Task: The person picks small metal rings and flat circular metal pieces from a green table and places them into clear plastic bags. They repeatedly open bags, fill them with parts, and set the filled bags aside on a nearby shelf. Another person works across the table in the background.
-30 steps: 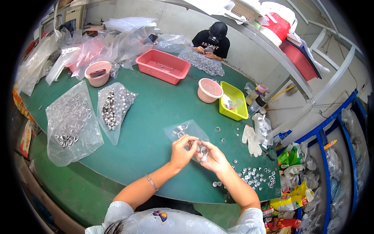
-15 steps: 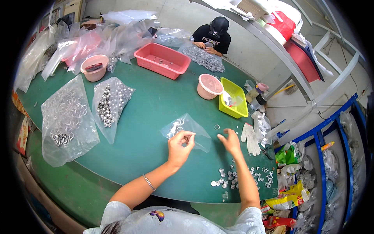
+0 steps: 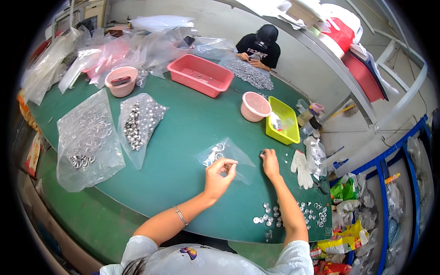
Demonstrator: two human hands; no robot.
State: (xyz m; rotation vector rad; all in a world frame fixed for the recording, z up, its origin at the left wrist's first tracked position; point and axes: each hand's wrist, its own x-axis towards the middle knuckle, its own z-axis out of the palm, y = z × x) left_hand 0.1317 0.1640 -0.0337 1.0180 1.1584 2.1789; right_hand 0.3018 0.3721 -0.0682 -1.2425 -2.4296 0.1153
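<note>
From my distant seat I look down through the head camera at the green table (image 3: 178, 137), which takes up most of the view. The biggest load I see on it is the ring bag (image 3: 75, 176), clear and lying at the left with plenty of rings inside; just beside it, the knob bag (image 3: 138, 158) shows a good many rounded metal pieces. Both lie well apart from the hands. The small bag (image 3: 236, 150) lies in front of the person, partly under the left hand (image 3: 220, 178), whose thumb and fingertips meet in a pinch, on its film as far as I can judge. The right hand (image 3: 270, 164) is down at the table just right of that bag, fingers curled; I cannot tell whether they grip anything. A few rings sit inside the small bag, toward its far left, so I judge this work begun but not finished; whether its mouth is closed, I cannot make out. Outside it, loose discs (image 3: 266, 217) lie scattered around the right forearm, and loose rings (image 3: 322, 215) lie near the table's right edge, all of them unbagged.
</note>
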